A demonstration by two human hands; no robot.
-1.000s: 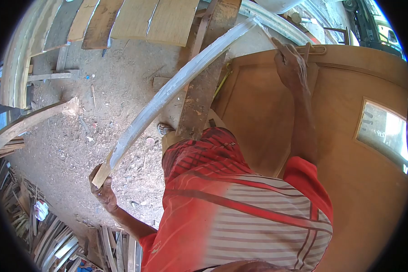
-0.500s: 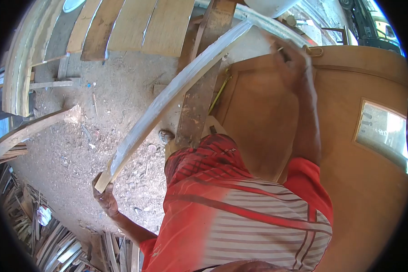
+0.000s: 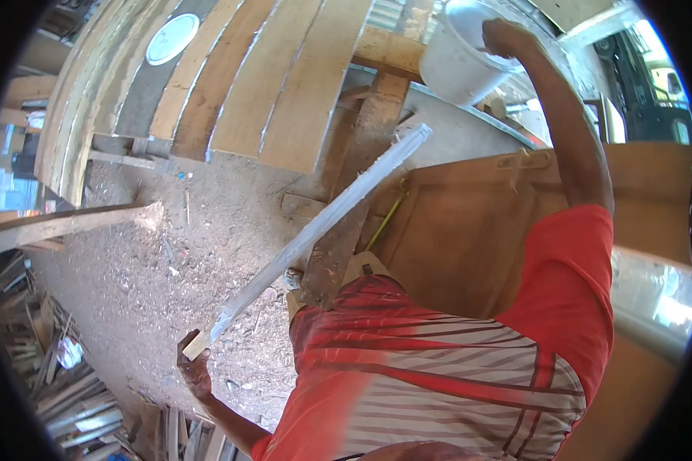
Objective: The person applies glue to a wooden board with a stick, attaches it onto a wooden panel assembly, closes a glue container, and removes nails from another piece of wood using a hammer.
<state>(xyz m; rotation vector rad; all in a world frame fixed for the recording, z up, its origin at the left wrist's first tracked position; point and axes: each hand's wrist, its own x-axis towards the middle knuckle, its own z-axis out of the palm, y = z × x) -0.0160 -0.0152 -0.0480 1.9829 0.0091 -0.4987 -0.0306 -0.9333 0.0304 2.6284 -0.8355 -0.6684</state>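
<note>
My left hand [image 3: 195, 375] is closed on the bare near end of a long narrow wooden strip [image 3: 315, 230]. The strip slants up and away to the right, its upper face coated in a wet-looking whitish paste. Its far part lies over a brown wooden beam [image 3: 338, 253]. Over the mouth of a white bucket [image 3: 460, 71] at the top, my right hand [image 3: 507, 40] has its fingers curled. What those fingers hold is hidden, partly by the hand itself.
Several flat boards [image 3: 284, 84] with white seams lie side by side at upper left, a round white lid [image 3: 172, 39] on them. A brown wooden door panel [image 3: 454, 230] stands at right. Scrap wood [image 3: 77, 384] is piled at lower left; a curved timber [image 3: 69, 227] juts in.
My right hand has moved up from near the strip's far end to the bucket. The view has shifted, showing more of the bucket and boards. My left hand keeps its hold on the strip.
</note>
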